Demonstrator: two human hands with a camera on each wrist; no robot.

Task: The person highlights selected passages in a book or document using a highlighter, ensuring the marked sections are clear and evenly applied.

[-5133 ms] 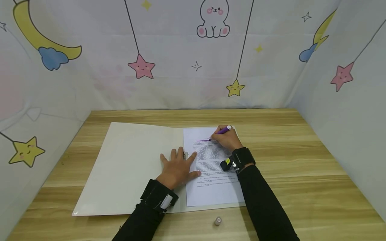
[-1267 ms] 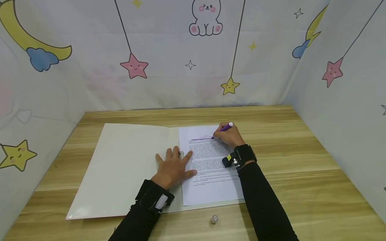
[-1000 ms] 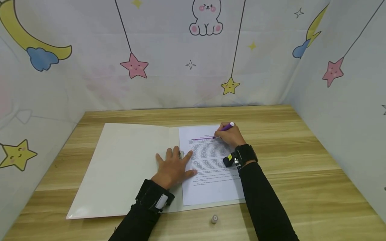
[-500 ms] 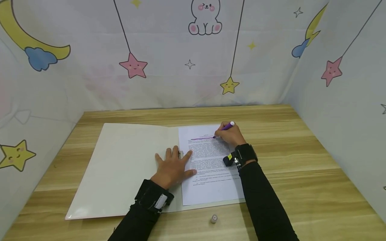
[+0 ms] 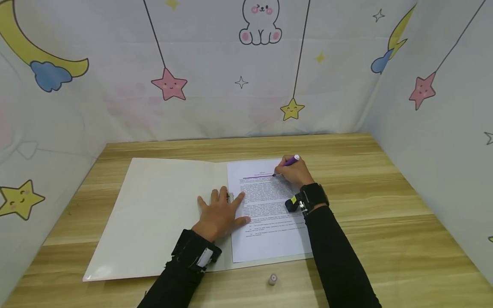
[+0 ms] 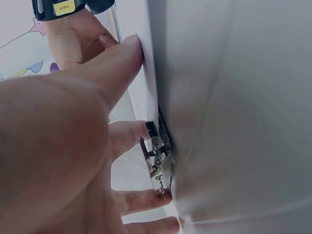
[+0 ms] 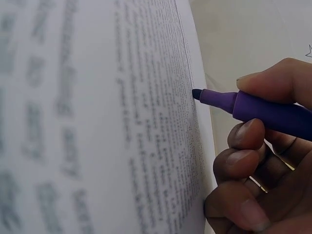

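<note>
My right hand pinches a purple marker, its dark tip at a printed sheet of paper. In the right wrist view, thumb and fingers surround the marker, and its tip meets or nearly meets the page. A purple line runs across the upper text up to that tip. My left hand lies with fingers spread over the fold of an open white folder, its thumb and index finger on the sheet's left edge. Beside its fingers is a metal clip, partly hidden in the head view.
A small grey marker cap stands on the wooden table near the front, below the folder. White cloth walls with printed stars and moons enclose the back and sides. Both wrists wear black straps with cameras.
Over about five seconds, the marker tip has moved right along the sheet and the purple line has grown longer. In the last second the tip barely moves. The left hand stays in place.
</note>
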